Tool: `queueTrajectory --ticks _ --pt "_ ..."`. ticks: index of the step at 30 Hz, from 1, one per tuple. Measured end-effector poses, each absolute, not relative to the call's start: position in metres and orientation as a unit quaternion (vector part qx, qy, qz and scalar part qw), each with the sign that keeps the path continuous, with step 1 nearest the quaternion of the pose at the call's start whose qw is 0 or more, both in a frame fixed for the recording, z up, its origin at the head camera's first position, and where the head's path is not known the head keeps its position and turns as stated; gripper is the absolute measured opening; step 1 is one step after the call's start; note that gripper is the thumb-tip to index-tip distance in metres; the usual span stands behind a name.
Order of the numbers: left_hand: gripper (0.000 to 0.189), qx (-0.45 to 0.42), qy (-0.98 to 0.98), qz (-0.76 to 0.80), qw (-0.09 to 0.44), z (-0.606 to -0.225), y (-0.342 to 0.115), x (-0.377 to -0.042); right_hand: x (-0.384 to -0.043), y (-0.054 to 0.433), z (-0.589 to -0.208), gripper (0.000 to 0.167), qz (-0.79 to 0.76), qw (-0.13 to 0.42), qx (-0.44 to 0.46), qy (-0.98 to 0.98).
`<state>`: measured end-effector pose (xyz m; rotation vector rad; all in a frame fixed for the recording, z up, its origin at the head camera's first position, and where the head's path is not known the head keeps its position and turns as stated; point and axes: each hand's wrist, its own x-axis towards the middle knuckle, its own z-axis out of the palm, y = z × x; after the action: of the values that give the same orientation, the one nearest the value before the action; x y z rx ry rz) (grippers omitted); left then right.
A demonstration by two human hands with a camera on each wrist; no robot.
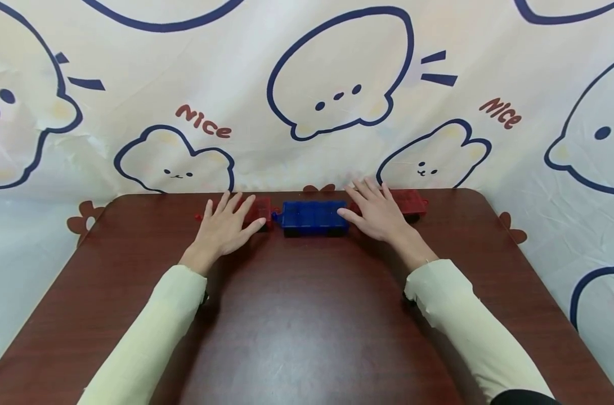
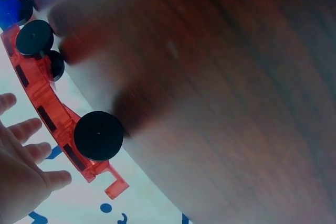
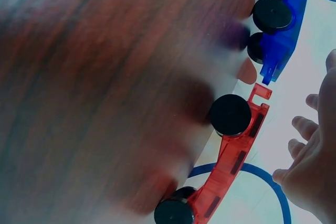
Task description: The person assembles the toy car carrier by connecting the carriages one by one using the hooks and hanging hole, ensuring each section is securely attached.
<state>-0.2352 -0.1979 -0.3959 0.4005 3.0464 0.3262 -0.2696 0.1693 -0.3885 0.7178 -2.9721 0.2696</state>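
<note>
Three translucent toy train cars with black wheels stand in a row along the table's far edge. The blue car (image 1: 314, 216) is in the middle, between a left red car (image 1: 260, 209) and a right red car (image 1: 410, 202). My left hand (image 1: 223, 226) spreads its fingers over the left red car and hides part of it. Over the right red car's inner end, my right hand (image 1: 380, 216) is spread too, its thumb by the blue car. In the right wrist view, the red hook (image 3: 261, 92) lies right by the blue car's end.
The brown wooden table (image 1: 307, 315) reaches from the near side to the wall. Behind and beside it hangs a white cloth (image 1: 307, 163) printed with cartoon outlines.
</note>
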Motion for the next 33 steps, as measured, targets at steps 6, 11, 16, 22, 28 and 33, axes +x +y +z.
queueTrajectory --ticks 6,11,16,22,28,33 --pt "0.084 0.139 0.983 0.112 0.031 -0.397 -0.200 -0.236 -0.270 0.162 -0.387 0.075 0.083 0.040 0.243 -0.966" --pt "0.083 0.140 0.983 0.113 0.027 -0.400 -0.204 -0.234 -0.267 0.154 -0.387 0.076 0.076 0.039 0.250 -0.965" --pt "0.082 0.141 0.983 0.113 0.021 -0.402 -0.204 -0.236 -0.267 0.146 -0.385 0.077 0.072 0.037 0.256 -0.963" --pt "0.083 0.142 0.984 0.108 0.023 -0.402 -0.205 -0.240 -0.270 0.139 -0.385 0.076 0.077 0.028 0.262 -0.962" --pt "0.082 0.141 0.984 0.102 0.023 -0.404 -0.208 -0.242 -0.272 0.129 -0.388 0.078 0.078 0.022 0.271 -0.959" --pt "0.083 0.144 0.984 0.102 0.025 -0.403 -0.208 -0.242 -0.270 0.118 -0.392 0.078 0.084 0.016 0.280 -0.956"
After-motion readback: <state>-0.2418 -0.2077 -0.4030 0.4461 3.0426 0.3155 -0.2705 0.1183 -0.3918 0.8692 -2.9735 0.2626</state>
